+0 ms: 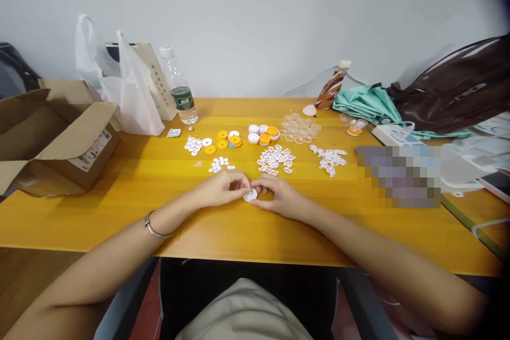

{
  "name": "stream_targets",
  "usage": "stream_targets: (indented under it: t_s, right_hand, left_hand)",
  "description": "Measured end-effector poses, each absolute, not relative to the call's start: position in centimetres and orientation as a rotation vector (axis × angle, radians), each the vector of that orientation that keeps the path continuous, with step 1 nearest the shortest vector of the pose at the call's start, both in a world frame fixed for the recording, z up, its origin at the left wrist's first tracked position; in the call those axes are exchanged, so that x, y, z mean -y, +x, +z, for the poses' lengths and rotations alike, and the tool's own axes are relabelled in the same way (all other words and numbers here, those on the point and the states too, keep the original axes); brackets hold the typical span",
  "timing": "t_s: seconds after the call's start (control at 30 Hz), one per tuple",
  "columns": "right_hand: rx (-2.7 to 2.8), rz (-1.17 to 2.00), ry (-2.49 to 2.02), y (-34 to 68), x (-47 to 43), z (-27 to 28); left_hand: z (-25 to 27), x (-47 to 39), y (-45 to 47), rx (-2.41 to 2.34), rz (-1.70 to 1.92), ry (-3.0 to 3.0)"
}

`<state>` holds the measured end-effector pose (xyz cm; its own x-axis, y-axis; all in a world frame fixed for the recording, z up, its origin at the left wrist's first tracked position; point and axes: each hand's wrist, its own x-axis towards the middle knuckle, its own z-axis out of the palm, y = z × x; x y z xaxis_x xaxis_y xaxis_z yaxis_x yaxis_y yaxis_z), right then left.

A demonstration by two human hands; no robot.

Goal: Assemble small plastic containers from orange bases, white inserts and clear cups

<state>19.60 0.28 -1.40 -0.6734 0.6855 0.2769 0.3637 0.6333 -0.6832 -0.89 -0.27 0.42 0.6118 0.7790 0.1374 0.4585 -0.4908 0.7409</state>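
Observation:
Between my two hands, low over the front of the table, is a small round white plastic disc [250,195]. My left hand [223,187] pinches at its upper left edge with thumb and forefinger. Thumb and fingers of my right hand [279,195] close around the disc's right side. Just beyond my hands lie small white round pieces [220,164] and a pile of white openwork pieces [274,159]. Orange discs [222,144] and stacked white and orange round cases [263,135] sit farther back, beside a cluster of clear round covers [299,128].
At left stand an open cardboard box [91,154], a white plastic bag [137,95] and a water bottle [181,90]. A brown drink bottle [333,86], a green folded umbrella [364,103] and a dark bag [450,90] occupy the back right. More white pieces [330,158] lie right of centre.

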Motion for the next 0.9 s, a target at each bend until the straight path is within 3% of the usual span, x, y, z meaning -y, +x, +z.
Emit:
stream_targets:
  t_s: [0.7, 0.9]
  right_hand:
    - [2.333, 0.777, -0.803, 19.7, -0.2, -1.4]
    - [2.326, 0.771, -0.802, 20.0, -0.2, -1.6]
  left_hand:
    - [0.9, 1.0, -1.5, -1.017, 0.665, 2.261]
    - [2.1, 1.9, -2.8, -0.873, 0.472, 2.538]
